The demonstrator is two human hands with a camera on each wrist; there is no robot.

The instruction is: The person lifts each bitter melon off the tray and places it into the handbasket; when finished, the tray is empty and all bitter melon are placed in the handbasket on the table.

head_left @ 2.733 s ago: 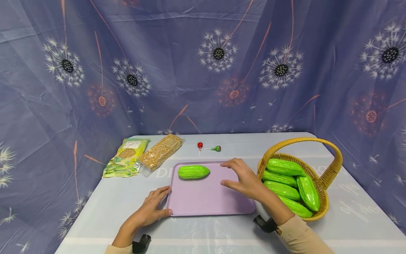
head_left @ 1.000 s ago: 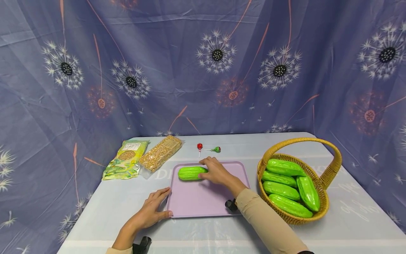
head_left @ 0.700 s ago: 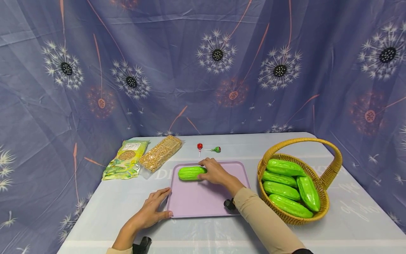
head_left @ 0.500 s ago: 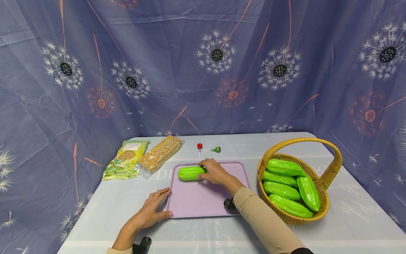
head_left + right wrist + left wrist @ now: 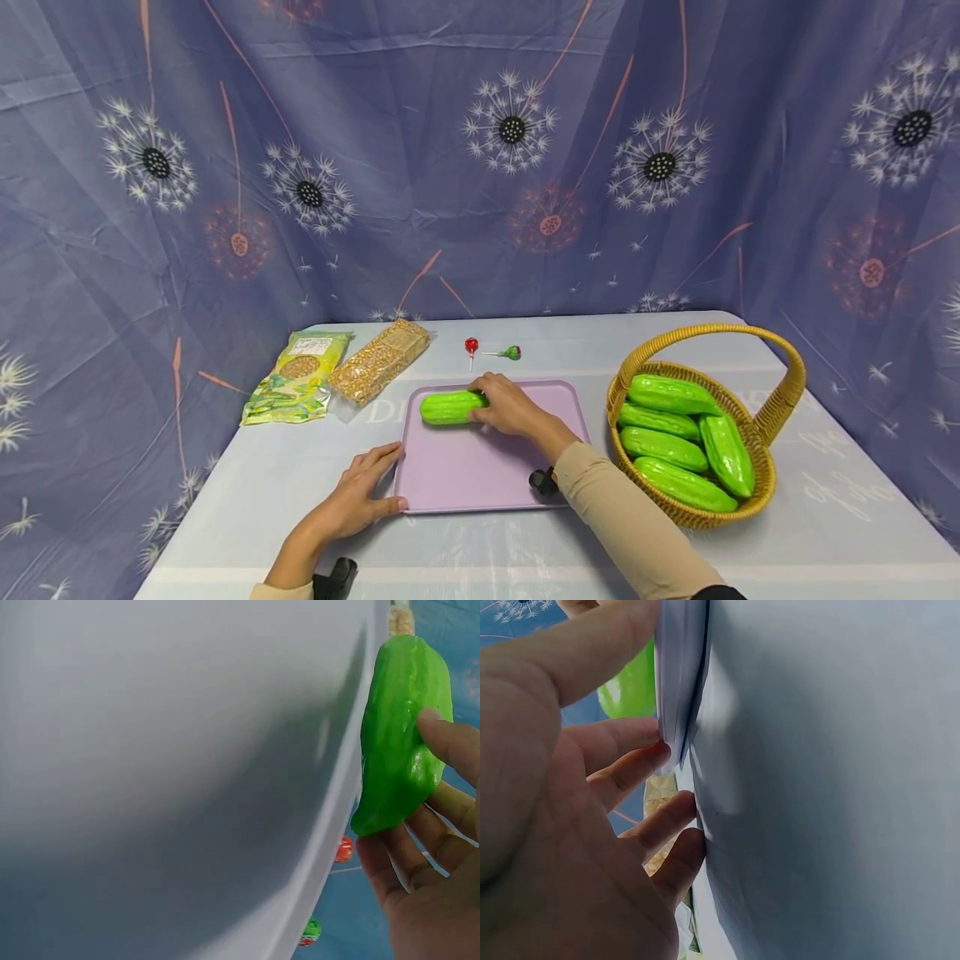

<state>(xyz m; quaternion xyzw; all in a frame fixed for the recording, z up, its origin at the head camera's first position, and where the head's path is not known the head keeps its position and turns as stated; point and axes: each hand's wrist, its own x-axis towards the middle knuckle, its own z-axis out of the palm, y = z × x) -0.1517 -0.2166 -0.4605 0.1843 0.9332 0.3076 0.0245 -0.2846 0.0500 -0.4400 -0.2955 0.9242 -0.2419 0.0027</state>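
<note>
A glossy green ridged vegetable, cucumber-like with one tapered end, lies at the far left of a lilac tray. My right hand grips its right end; in the right wrist view the thumb presses on one side of the green ridged vegetable and the fingers sit on the other. At the tray's left side rests my left hand. The left wrist view shows thumb and fingertips touching the tray's edge, fingers only slightly bent. The vegetable's tapered end is hidden behind my right hand in the head view.
To the right stands a wicker basket with a tall handle, filled with several similar green vegetables. Behind the tray lie a red lollipop and a green one. A yellow-green packet and a grain packet lie back left.
From beside the basket my right hand has moved left over the tray and taken hold of the green vegetable's right end. The left hand has stayed at the tray's left edge.
</note>
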